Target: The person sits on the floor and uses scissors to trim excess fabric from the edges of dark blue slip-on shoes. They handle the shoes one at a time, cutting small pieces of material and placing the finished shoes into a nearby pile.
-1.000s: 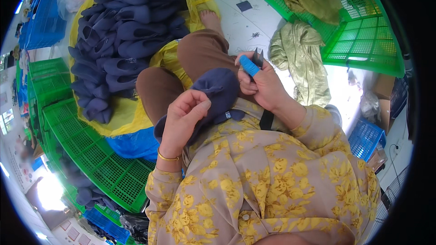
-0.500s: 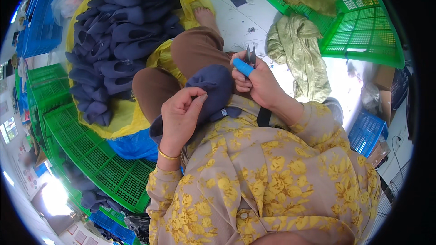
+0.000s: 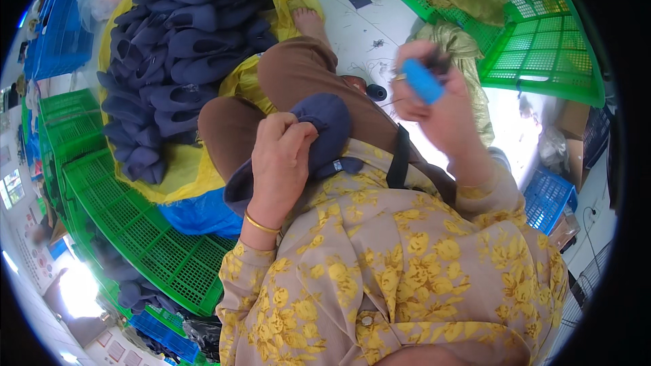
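A dark blue soft slipper (image 3: 327,122) lies across my lap, its sole end turned up and a small pale label showing near its lower edge. My left hand (image 3: 281,159) is closed on it, with thumb and forefinger pinching at its surface. Raised to the right and apart from the slipper is my right hand (image 3: 437,98), smeared by motion. Blue wrapping (image 3: 422,81) covers one of its fingers. A dark blur at its fingertips is the thread snips (image 3: 439,62), held in the hand.
A heap of similar dark blue slippers (image 3: 196,44) fills a yellow sack (image 3: 180,186) at left. Green crates (image 3: 163,251) stand left, another green crate (image 3: 542,47) at far right beside olive cloth (image 3: 468,61). A dark thread spool (image 3: 376,92) sits on the thread-strewn floor.
My right hand, with the snips, has swung up and right, away from the slipper, uncovering the spool. My left hand has shifted slightly up and right and still pinches the slipper.
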Demonstrator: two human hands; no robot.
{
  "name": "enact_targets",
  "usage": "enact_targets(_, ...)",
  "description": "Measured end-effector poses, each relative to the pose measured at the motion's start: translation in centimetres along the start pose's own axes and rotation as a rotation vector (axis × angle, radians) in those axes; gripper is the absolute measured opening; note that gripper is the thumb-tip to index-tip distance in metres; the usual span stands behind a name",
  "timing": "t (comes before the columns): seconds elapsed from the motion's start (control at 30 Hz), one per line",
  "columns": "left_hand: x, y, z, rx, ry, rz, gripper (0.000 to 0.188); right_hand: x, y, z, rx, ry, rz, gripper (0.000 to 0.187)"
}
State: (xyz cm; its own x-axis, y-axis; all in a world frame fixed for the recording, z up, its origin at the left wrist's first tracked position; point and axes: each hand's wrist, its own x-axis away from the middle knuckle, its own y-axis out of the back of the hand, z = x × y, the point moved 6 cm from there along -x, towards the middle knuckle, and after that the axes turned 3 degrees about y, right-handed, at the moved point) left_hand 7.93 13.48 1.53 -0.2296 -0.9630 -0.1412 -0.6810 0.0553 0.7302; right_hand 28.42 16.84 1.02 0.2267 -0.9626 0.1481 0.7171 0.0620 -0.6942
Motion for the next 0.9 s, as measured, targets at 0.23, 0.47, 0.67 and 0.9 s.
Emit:
enact_targets(0.23, 0.7, -0.5, 1.5, 0.147, 0.156, 0.037, 0.006, 1.3, -3.3, 2.5, 0.747, 0.058, 0.252, 0.015)
enact_targets(0.47, 0.9, -0.7, 3.3, 0.275, 0.405, 0.127, 0.007, 1.6, -4.4, -5.8, 1.695, 0.066, 0.562, 0.022)
enact_targets(0.67, 1.2, -0.9, 3.9, 0.315, 0.457, 0.158, 0.008, 1.1, -5.0, -6.8, 1.820, 0.161, 0.594, 0.020)
enact_targets(0.9, 1.2, -1.1, 4.0, 0.357, 0.482, 0.161, 0.008, 1.0, -5.2, -7.4, 1.940, 0.179, 0.554, 0.017)
